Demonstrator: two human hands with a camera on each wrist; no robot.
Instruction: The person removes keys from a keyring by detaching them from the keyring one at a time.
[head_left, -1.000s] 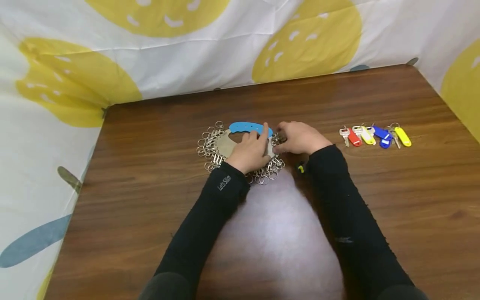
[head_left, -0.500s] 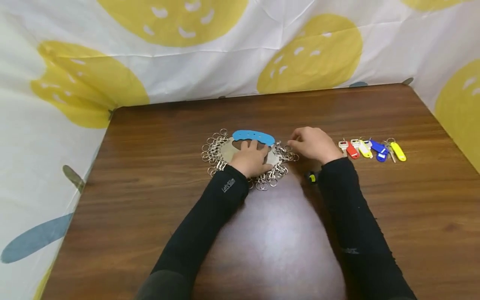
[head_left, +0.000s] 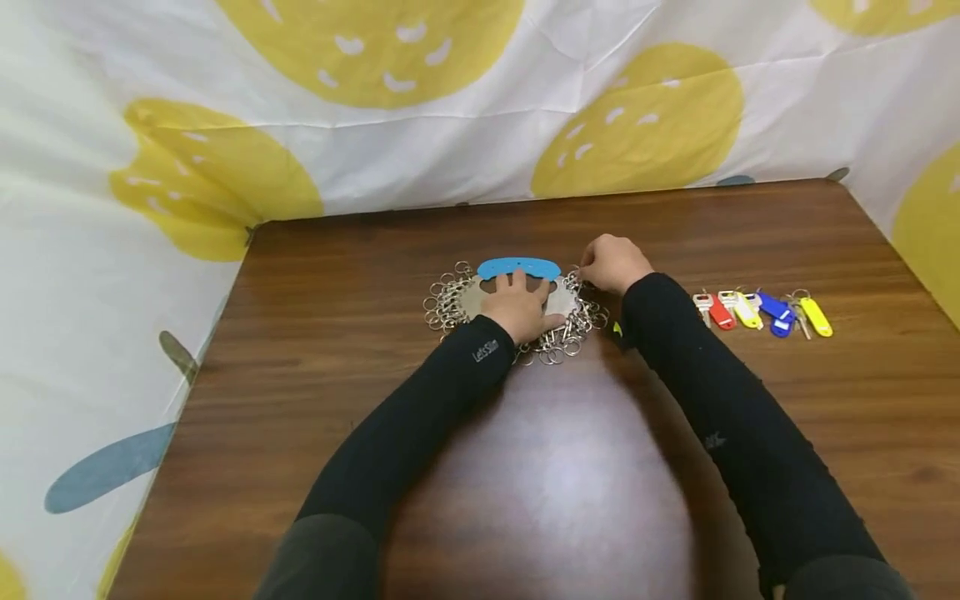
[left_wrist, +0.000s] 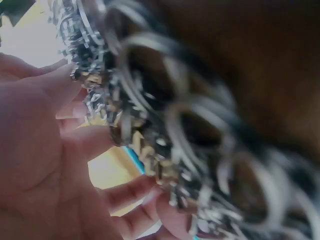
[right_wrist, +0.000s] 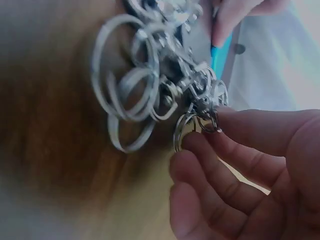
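A metal plate with a blue handle lies on the table, fringed with many clips and split rings. My left hand rests on it with fingers spread, the fingertips near the handle. In the left wrist view, the left hand shows behind a row of blurred rings. At the plate's right edge, by the end of the handle, my right hand pinches a split ring. The right wrist view shows its thumb and index finger at the small rings, other fingers curled below.
To the right lies a row of keys with red, yellow and blue tags. A patterned white and yellow cloth borders the brown table at the back and sides.
My right hand drew away from the plate's right edge, then moved back in higher up, beside the handle. Rings there now fan outward to the right. My left hand's fingers have spread wider.
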